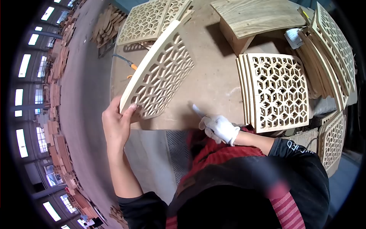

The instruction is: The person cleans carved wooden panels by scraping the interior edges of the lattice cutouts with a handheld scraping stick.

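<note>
My bare left hand grips the lower corner of a wooden lattice panel, which is tilted up on its edge above the table. Its thumb lies on the cut-out face and the fingers wrap behind the rim. In a white glove, my right hand is closed around a knife, the narrow blade pointing up and left toward the panel. Blade and panel are apart. To the right of the glove stands a stack of similar lattice panels.
The brown tabletop spreads between the panels. A curved wooden piece stands at the back. More lattice panels lie at the far left, and others lean at the right. An orange-handled tool with a hose lies at the left edge.
</note>
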Demonstrator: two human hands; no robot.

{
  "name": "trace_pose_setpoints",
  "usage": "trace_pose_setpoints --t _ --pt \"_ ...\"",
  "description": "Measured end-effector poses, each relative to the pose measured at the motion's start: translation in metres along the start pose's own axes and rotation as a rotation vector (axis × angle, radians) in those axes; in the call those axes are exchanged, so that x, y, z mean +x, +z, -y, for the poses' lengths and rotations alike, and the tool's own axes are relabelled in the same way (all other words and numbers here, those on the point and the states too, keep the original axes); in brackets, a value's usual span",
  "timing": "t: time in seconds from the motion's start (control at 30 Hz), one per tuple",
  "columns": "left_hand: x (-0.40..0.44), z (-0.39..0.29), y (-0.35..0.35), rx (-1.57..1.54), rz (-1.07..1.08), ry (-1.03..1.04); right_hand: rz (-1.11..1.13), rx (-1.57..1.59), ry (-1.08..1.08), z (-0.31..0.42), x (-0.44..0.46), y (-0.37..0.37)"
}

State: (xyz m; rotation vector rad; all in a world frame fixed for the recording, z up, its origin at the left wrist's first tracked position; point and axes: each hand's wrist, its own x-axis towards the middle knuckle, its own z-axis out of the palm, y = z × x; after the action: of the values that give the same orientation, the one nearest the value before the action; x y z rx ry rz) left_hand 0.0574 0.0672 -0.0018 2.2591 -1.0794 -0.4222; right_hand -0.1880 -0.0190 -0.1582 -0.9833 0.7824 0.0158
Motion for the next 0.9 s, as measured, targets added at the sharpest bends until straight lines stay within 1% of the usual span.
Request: trace_pose_setpoints --t 0.03,0.07,0.1,0.13,0.17,0.2,0.23,0.27,0.37,0.4,0.47,0.5,0.57,0.6,0.63,0.67,0.77,0.8,0.9 --pt "-0.001 0.002 0.002 -0.039 -0.019 -0.004 -0.021 0.017 -0.022 0.001 0.001 -0.003" --pt "0.001 0.017 -0.001 -0.048 -0.071 0.039 -0.045 0.037 -0.043 0.003 0.002 -0.007" --pt "0.001 0.025 -0.007 -0.111 -0.083 0.027 -0.069 0.06 -0.064 0.004 0.002 -0.011" --pt "-0.001 0.031 -0.014 -0.173 -0.093 0.014 -0.114 -0.058 -0.073 -0.004 0.017 -0.018" --pt "-0.004 0.034 -0.02 -0.236 -0.105 -0.001 -0.182 -0.016 -0.09 -0.011 0.024 -0.026" --pt "-0.01 0.031 -0.027 -0.148 -0.122 -0.047 -0.238 0.143 -0.133 -0.013 0.029 -0.032" --pt "-0.016 0.032 -0.028 -0.21 -0.169 -0.061 -0.29 0.3 -0.177 -0.011 0.031 -0.037" --pt "-0.021 0.035 -0.026 -0.273 -0.216 -0.074 -0.293 0.326 -0.224 -0.006 0.029 -0.045" --pt "-0.034 0.059 -0.018 -0.52 -0.307 -0.082 -0.329 0.387 -0.23 0.0 0.04 -0.06" --pt "-0.038 0.062 -0.013 -0.601 -0.306 -0.059 -0.305 0.401 -0.186 0.008 0.039 -0.063" --pt "-0.047 0.07 -0.003 -0.736 -0.276 -0.02 -0.288 0.432 -0.195 0.017 0.042 -0.064" --pt "-0.05 0.072 0.008 -0.764 -0.351 -0.016 -0.275 0.439 -0.196 0.02 0.045 -0.064" --pt "-0.057 0.072 0.024 -0.822 -0.43 0.017 -0.253 0.51 -0.223 0.031 0.047 -0.061" --pt "-0.059 0.078 0.028 -0.836 -0.405 0.088 -0.244 0.541 -0.22 0.038 0.05 -0.06" --pt "-0.062 0.08 0.033 -0.824 -0.431 0.108 -0.234 0.572 -0.218 0.043 0.051 -0.06" --pt "-0.067 0.08 0.036 -0.778 -0.451 0.098 -0.224 0.571 -0.326 0.04 0.057 -0.06" --pt "-0.076 0.075 0.046 -0.668 -0.518 0.088 -0.218 0.544 -0.36 0.055 0.064 -0.058" --pt "-0.079 0.071 0.048 -0.641 -0.507 0.097 -0.198 0.543 -0.297 0.067 0.062 -0.058" --pt "-0.084 0.072 0.057 -0.577 -0.503 0.165 -0.18 0.574 -0.352 0.073 0.067 -0.057"
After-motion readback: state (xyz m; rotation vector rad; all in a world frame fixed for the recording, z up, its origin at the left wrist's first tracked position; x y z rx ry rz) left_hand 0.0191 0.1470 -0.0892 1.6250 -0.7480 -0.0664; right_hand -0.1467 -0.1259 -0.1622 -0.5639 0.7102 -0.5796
